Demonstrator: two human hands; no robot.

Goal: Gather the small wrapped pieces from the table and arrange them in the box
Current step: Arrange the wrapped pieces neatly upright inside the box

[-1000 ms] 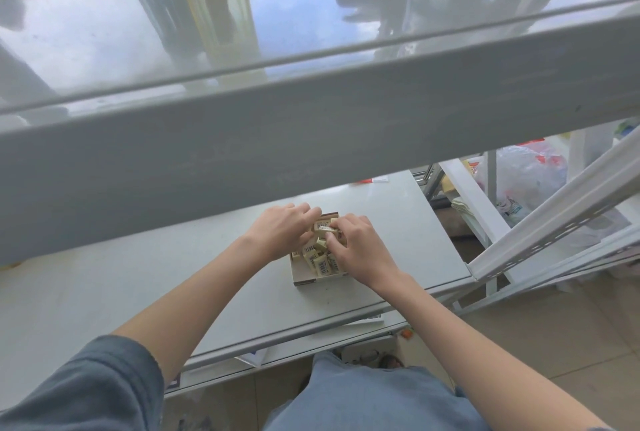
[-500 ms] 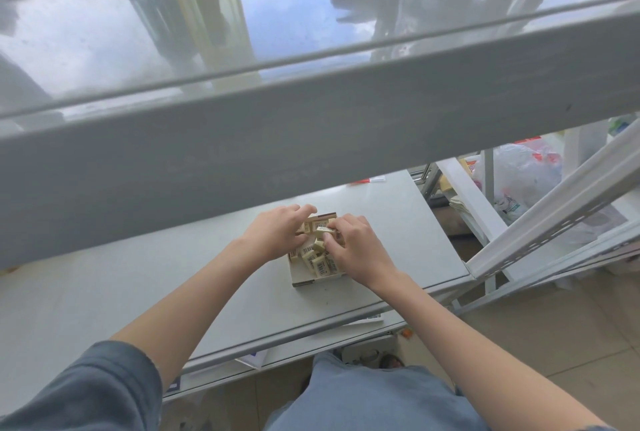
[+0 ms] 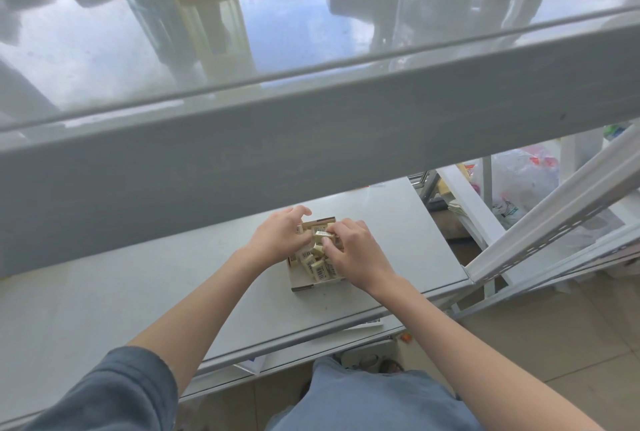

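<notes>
The box (image 3: 313, 283) sits on the lower grey table (image 3: 173, 285), just inside its near edge, and the small wrapped pieces (image 3: 317, 262) lie in it as a loose heap, some tilted on end rather than flat. The likeliest slip from here is a piece popping over the low cardboard wall as fingers push into the crowded pile, or the light box skating toward the table edge if either hand bears sideways on it. The right hand (image 3: 353, 254) has its fingers curled in, pinching one cream piece with a barcode label (image 3: 321, 233) above the far part of the box. The left hand (image 3: 280, 240) curls over the far left corner; it seems to be pinching another piece there, though its knuckles hide the fingertips.
</notes>
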